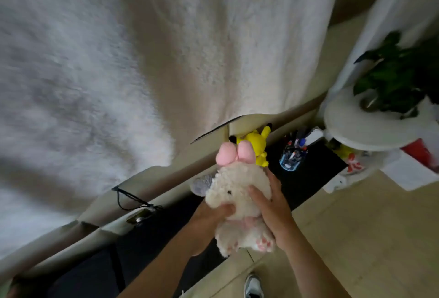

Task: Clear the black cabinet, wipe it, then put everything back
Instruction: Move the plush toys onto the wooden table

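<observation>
Plush toy [237, 186] is being gripped by left hand [211, 217] and right hand [273, 212] above the black cabinet [306, 179]; probably clearing stage, yellow toy [257, 142] and pen cup [291, 158] being next.

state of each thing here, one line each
white plush toy, held up in both hands
left hand, grips the plush from below
right hand, wraps its side
yellow plush toy, standing on black cabinet
pen cup, upright, full of pens
black cabinet, holds toy and cup
</observation>
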Available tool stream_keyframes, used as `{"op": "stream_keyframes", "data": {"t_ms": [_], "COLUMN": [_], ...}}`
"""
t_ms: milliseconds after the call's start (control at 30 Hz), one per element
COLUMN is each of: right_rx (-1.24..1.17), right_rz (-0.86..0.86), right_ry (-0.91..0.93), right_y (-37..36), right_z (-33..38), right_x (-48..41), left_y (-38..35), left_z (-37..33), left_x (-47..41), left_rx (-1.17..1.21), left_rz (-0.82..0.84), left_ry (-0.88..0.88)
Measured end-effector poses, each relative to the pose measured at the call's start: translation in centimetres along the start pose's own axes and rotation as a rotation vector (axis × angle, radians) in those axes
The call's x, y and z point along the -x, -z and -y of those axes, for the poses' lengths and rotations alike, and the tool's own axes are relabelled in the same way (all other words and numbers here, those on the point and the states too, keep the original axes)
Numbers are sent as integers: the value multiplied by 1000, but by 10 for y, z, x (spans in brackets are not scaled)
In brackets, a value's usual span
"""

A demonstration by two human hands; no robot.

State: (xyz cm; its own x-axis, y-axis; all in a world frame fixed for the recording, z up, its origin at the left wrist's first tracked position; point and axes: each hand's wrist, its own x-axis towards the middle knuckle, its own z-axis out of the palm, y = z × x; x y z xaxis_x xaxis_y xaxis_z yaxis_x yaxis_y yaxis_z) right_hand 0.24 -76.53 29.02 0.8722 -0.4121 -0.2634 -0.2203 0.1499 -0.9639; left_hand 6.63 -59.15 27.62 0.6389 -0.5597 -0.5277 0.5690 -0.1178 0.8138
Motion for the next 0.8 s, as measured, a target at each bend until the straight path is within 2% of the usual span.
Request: {"op": "stream_keyframes", "data": {"t_ms": [167, 333, 500, 633, 800], "right_rx": [44, 32, 7, 18, 87], "right_rz": [-34, -36, 63, 220, 596], "right_ry": [152, 303, 395, 434, 370], "right_y": [-31, -84, -135, -172, -207], "right_z": [59, 111, 148, 160, 170], "right_x": [82, 146, 194, 217, 241], "left_y": [-6, 13, 43, 65, 86], "left_z": [-39, -67, -86, -88, -76], "left_x": [96, 180, 252, 302, 361], "left_rx": [28, 43, 72, 92, 163], "left_rz": [60, -37, -79, -161, -345], "left_ry": [-122, -217, -326, -399, -440]}}
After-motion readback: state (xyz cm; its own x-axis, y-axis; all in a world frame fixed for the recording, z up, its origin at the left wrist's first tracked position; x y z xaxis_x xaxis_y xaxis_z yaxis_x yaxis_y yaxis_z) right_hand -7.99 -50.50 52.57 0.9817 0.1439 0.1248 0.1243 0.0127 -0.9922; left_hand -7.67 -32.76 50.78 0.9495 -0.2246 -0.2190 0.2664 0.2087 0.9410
